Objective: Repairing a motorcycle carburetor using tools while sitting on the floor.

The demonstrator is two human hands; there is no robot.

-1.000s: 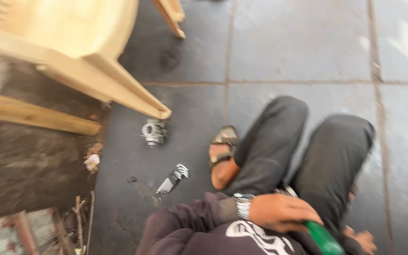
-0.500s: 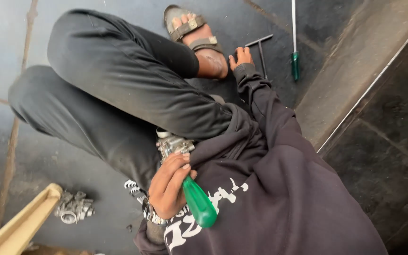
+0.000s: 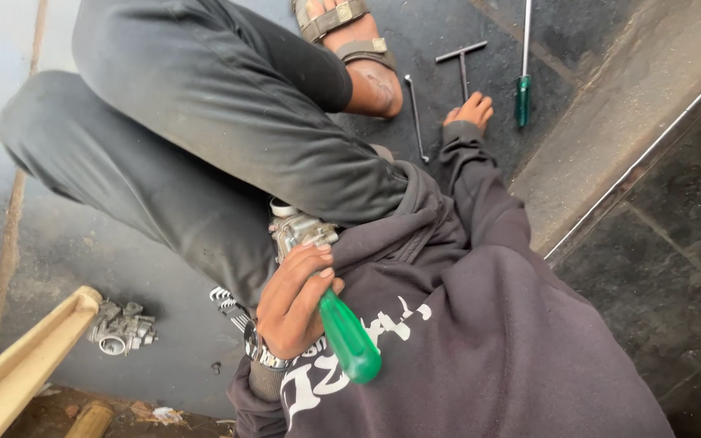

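Dark tiled floor [image 3: 610, 105] under me. My left hand [image 3: 294, 300] closed round green-handled screwdriver [image 3: 349, 337], long axis slanting up toward carburetor [image 3: 298, 231] at knee. My right hand [image 3: 468, 109] empty, fingers loose on floor, just beside T-handle wrench [image 3: 462, 61].

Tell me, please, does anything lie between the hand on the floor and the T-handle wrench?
Nothing visible does: the right hand rests just short of the T-handle wrench, with only bare floor between them; the bent rod lies aside.
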